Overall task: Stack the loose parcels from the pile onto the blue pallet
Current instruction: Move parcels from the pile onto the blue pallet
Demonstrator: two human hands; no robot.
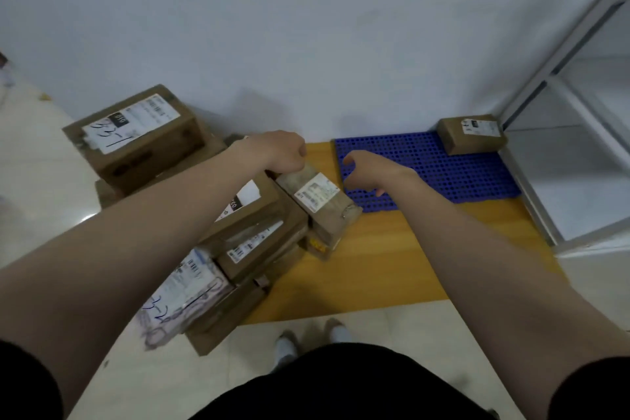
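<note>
At far left, against the white wall [306, 27], a large brown box [136, 136] with a handwritten label tops the pile [218, 242]. The boxes under it are mostly hidden by the left forearm. Nearer the camera lies a plastic-wrapped parcel [180, 297], its label print too blurred to read, on cartons whose lower edges are hard to separate. The left hand [283, 153] is closed over the far end of a small tilted parcel [318, 201] at the pile's right edge. Its fingertips are out of sight behind the knuckles, so how far they wrap cannot be told. The parcel's near end rests on the pile above the yellow mat [375, 266]. The right hand [368, 169] hangs empty just beside that parcel, fingers loosely spread and bent, over the near left corner of the blue pallet [443, 167]. One brown box [472, 135] sits on the pallet's far right corner, touching the wall. Further right, a white shelf frame [562, 147] is cut off by the edge.
</note>
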